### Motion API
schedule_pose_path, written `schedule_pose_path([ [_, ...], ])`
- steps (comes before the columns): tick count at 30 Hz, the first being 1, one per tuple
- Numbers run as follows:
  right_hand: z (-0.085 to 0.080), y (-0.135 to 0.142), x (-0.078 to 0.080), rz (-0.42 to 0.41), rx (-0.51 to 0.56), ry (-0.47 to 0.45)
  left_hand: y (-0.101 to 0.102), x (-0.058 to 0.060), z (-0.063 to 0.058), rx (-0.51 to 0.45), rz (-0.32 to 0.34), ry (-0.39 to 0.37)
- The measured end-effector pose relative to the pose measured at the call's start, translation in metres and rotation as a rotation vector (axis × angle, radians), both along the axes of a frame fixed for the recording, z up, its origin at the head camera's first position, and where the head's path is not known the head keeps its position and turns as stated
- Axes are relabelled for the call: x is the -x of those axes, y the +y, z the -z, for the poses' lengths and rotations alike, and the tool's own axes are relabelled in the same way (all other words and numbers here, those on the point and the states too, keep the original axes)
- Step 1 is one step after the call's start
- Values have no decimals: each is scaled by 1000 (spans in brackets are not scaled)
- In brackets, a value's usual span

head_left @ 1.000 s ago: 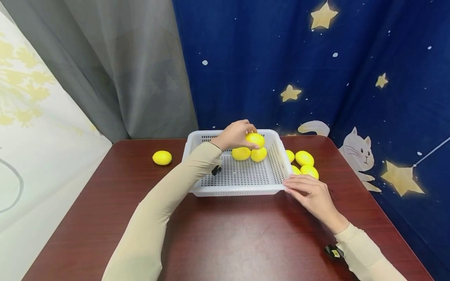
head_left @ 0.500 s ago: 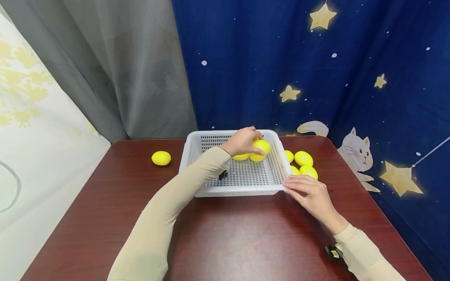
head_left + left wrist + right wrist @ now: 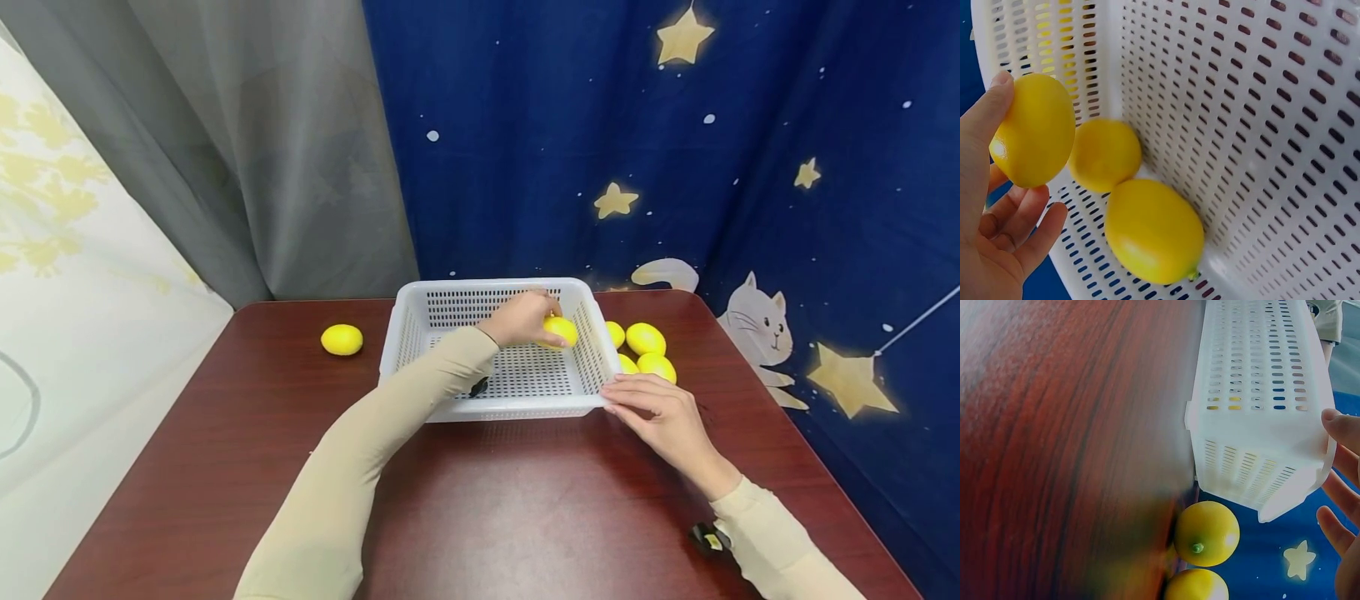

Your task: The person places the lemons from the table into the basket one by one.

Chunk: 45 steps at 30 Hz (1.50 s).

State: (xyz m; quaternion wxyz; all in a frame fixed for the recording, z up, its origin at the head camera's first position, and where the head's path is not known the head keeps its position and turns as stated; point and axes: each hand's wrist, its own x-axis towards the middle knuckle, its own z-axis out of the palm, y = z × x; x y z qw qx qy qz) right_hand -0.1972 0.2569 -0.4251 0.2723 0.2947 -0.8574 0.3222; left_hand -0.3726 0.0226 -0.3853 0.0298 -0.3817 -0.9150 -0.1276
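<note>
My left hand (image 3: 519, 320) is lowered into the white plastic basket (image 3: 517, 403), gripping a lemon (image 3: 1040, 130) between thumb and fingers. Two more lemons lie inside the basket: a nearer lemon (image 3: 1154, 232) and a further lemon (image 3: 1106, 156) touching it. In the head view the hand hides them. At the near right corner, my right hand (image 3: 667, 421) pinches the basket's rim, thumb on the outer side in the right wrist view.
Several lemons (image 3: 646, 339) lie on the table just outside the basket's right wall. A single lemon (image 3: 342, 340) lies left of the basket on the reddish-brown table (image 3: 480, 517). A blue starry curtain (image 3: 510, 150) hangs behind the table.
My left hand has moved right and down into the basket with its lemon, covering the two lemons there. The right hand has stayed at the basket corner.
</note>
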Motion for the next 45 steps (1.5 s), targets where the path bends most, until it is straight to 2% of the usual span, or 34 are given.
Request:
schedule_pose_path([
  [11, 2, 1, -1, 14, -3, -26, 8, -3, 14, 33, -40, -17],
  [25, 1, 1, 1, 7, -9, -4, 10, -8, 17, 78, -91, 8],
  [40, 3, 2, 1, 10, -5, -5, 11, -10, 16, 105, -126, -66],
  [45, 2, 2, 0, 19, -13, -18, 11, -12, 15, 104, -137, -69],
])
